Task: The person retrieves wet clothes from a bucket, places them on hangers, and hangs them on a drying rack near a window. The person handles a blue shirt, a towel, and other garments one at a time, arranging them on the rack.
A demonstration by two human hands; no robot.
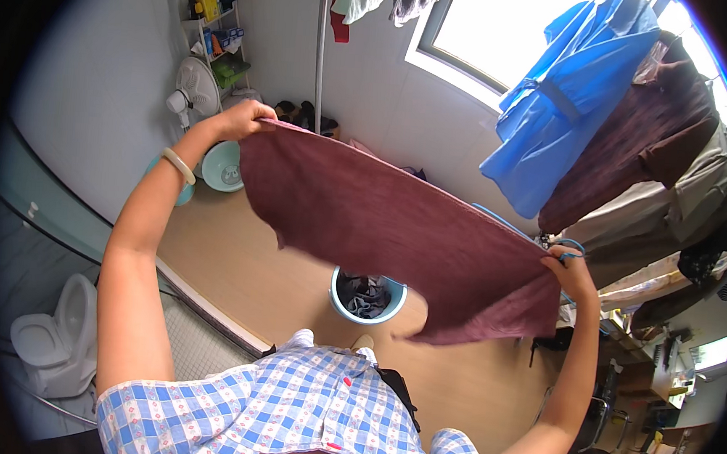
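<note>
A maroon cloth garment is stretched between my two raised hands. My left hand pinches its upper left corner. At its other end, my right hand grips the edge together with a blue hanger, whose thin arm shows behind the cloth's top edge. The lower edge of the cloth hangs loose, above and partly in front of a light blue bucket on the floor. Dark wet-looking clothes lie in the bucket.
Hanging clothes fill the right side, among them a blue garment before the window. A metal pole stands at the back. At the left are a white fan, a shelf rack, a green basin and a toilet beyond a raised sill.
</note>
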